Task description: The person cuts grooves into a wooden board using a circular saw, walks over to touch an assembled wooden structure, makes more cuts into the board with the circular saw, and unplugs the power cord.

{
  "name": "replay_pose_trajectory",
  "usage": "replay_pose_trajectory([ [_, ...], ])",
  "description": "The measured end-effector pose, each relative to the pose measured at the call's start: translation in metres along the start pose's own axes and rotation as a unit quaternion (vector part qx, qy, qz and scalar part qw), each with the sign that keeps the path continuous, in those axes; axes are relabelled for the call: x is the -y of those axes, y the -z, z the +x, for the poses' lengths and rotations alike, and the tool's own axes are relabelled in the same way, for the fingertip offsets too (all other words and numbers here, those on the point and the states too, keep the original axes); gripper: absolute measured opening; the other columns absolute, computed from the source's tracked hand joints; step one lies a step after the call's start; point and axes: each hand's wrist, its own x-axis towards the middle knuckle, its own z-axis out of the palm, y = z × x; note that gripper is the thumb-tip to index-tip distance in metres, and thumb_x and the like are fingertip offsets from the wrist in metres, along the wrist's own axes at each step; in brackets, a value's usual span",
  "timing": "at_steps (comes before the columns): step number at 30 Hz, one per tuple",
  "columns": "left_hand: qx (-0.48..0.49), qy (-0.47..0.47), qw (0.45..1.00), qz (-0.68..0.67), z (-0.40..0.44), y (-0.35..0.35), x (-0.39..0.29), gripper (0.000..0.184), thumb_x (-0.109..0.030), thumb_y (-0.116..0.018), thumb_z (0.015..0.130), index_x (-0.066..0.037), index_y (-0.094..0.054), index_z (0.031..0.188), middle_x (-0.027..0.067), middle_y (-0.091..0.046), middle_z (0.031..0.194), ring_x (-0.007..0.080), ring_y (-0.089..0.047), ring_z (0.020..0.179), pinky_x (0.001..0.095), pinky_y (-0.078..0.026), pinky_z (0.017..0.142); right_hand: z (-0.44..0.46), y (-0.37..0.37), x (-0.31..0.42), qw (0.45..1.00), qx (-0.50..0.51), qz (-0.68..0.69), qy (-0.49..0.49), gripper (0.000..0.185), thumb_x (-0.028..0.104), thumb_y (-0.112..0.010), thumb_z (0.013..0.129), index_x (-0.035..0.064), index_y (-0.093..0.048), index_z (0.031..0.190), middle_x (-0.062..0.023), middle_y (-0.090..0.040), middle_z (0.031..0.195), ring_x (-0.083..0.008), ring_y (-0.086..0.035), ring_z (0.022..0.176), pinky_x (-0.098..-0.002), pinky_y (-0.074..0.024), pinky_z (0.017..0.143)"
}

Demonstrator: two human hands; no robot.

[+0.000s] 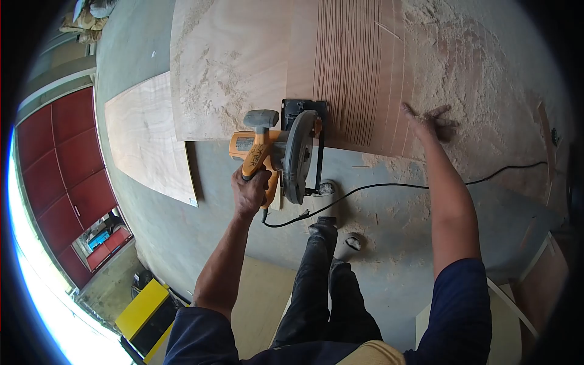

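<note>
Hands apart: left hand clamped on orange-and-grey circular saw at grooved tan plywood sheet's near edge; right hand, fingers spread, right of sheet's grooves, contact unclear.

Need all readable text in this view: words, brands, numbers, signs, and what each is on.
"MKER", roughly: dark letters on the handle of the circular saw; blurred, so spelling uncertain.
Label on the saw's orange body: too small and blurred to read.
Small mark on a corner of the lower plywood sheet: can't tell if it's text.
Nothing else readable.
</note>
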Motion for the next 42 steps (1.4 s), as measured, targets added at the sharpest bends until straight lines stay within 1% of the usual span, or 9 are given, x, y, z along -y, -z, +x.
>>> replay_pose_trajectory([
  [12, 0.001, -0.018, 0.999, -0.027, 0.01, 0.004, 0.018, 0.014, -0.012, -0.066, 0.081, 0.001, -0.061, 0.081, 0.0044, -0.062, 0.068, 0.0123, -0.058, 0.059, 0.0286, -0.048, 0.057, -0.006, -0.004, 0.002, 0.999, -0.042, -0.005, 0.018, 0.157, 0.09, -0.068, 0.065, 0.0102, 0.032, 0.155, -0.0453, 0.027, 0.154, -0.0651, 0.019, 0.144, -0.0753, -0.0008, 0.115],
  [18, -0.019, 0.006, 1.0, -0.02, 0.013, 0.003, 0.011, 0.017, -0.014, -0.067, 0.081, 0.002, -0.063, 0.086, 0.0045, -0.063, 0.068, 0.0124, -0.059, 0.06, 0.0285, -0.049, 0.058, -0.007, 0.003, 0.004, 0.999, 0.006, -0.044, 0.009, 0.156, 0.092, -0.064, 0.066, 0.0063, 0.032, 0.154, -0.0468, 0.025, 0.154, -0.0664, 0.017, 0.144, -0.0753, -0.0037, 0.115],
  [20, -0.024, 0.017, 1.0, -0.008, 0.015, 0.002, 0.009, 0.019, -0.015, -0.068, 0.081, 0.003, -0.065, 0.089, 0.0049, -0.063, 0.069, 0.0126, -0.06, 0.06, 0.0287, -0.049, 0.058, 0.001, -0.009, 0.0, 0.998, -0.047, -0.033, 0.005, 0.158, 0.096, -0.063, 0.06, 0.0117, 0.027, 0.158, -0.0465, 0.019, 0.156, -0.0636, 0.006, 0.148, -0.0729, -0.0084, 0.117],
  [27, -0.025, 0.003, 1.0, 0.004, 0.037, -0.001, -0.004, 0.022, -0.016, -0.068, 0.081, 0.004, -0.066, 0.091, 0.0078, -0.067, 0.074, 0.0132, -0.062, 0.063, 0.0295, -0.05, 0.06, 0.003, -0.01, 0.002, 0.998, -0.043, -0.054, -0.008, 0.157, 0.096, -0.063, 0.06, 0.0125, 0.026, 0.158, -0.0462, 0.02, 0.156, -0.0638, 0.005, 0.148, -0.0702, -0.0093, 0.118],
  [29, -0.027, 0.006, 1.0, 0.009, 0.045, -0.004, -0.011, 0.026, -0.017, -0.068, 0.08, 0.005, -0.067, 0.094, 0.009, -0.069, 0.076, 0.0149, -0.063, 0.066, 0.0306, -0.052, 0.063, 0.001, -0.007, 0.003, 0.999, -0.018, -0.032, 0.008, 0.158, 0.09, -0.067, 0.066, 0.0066, 0.035, 0.152, -0.0473, 0.024, 0.153, -0.0662, 0.015, 0.145, -0.0752, -0.0043, 0.115],
  [32, -0.031, 0.01, 0.999, 0.015, 0.054, -0.006, -0.021, 0.029, -0.017, -0.068, 0.08, 0.006, -0.069, 0.097, 0.0107, -0.071, 0.079, 0.0171, -0.066, 0.071, 0.0323, -0.054, 0.069, -0.004, -0.002, 0.009, 0.999, -0.021, -0.045, -0.021, 0.155, 0.096, -0.062, 0.061, 0.013, 0.026, 0.158, -0.0432, 0.019, 0.158, -0.0607, 0.006, 0.15, -0.0697, -0.0102, 0.119],
  [36, -0.037, 0.003, 0.999, 0.011, 0.071, -0.009, -0.03, 0.03, -0.017, -0.069, 0.08, 0.007, -0.069, 0.099, 0.0129, -0.073, 0.082, 0.0187, -0.069, 0.075, 0.0337, -0.055, 0.073, -0.008, 0.005, 0.013, 0.998, -0.016, -0.058, -0.027, 0.155, 0.095, -0.063, 0.061, 0.0134, 0.027, 0.158, -0.0421, 0.018, 0.159, -0.0594, 0.006, 0.15, -0.0697, -0.0109, 0.119],
  [39, -0.028, -0.007, 0.999, 0.014, 0.086, -0.012, -0.035, 0.031, -0.017, -0.07, 0.08, 0.007, -0.07, 0.099, 0.014, -0.074, 0.084, 0.0197, -0.07, 0.076, 0.0339, -0.055, 0.074, -0.011, 0.012, 0.014, 0.999, 0.02, -0.028, -0.021, 0.163, 0.092, -0.069, 0.059, 0.0103, 0.036, 0.153, -0.0461, 0.021, 0.155, -0.0642, 0.01, 0.147, -0.0705, -0.0071, 0.118],
  [42, -0.033, -0.008, 0.999, 0.024, 0.098, -0.014, -0.045, 0.032, -0.018, -0.07, 0.081, 0.007, -0.07, 0.101, 0.0147, -0.074, 0.085, 0.0206, -0.07, 0.077, 0.0342, -0.055, 0.075, -0.009, 0.006, 0.015, 0.998, 0.004, -0.044, -0.038, 0.156, 0.094, -0.064, 0.062, 0.0141, 0.031, 0.156, -0.0428, 0.018, 0.159, -0.0593, 0.008, 0.15, -0.0693, -0.0098, 0.119],
])
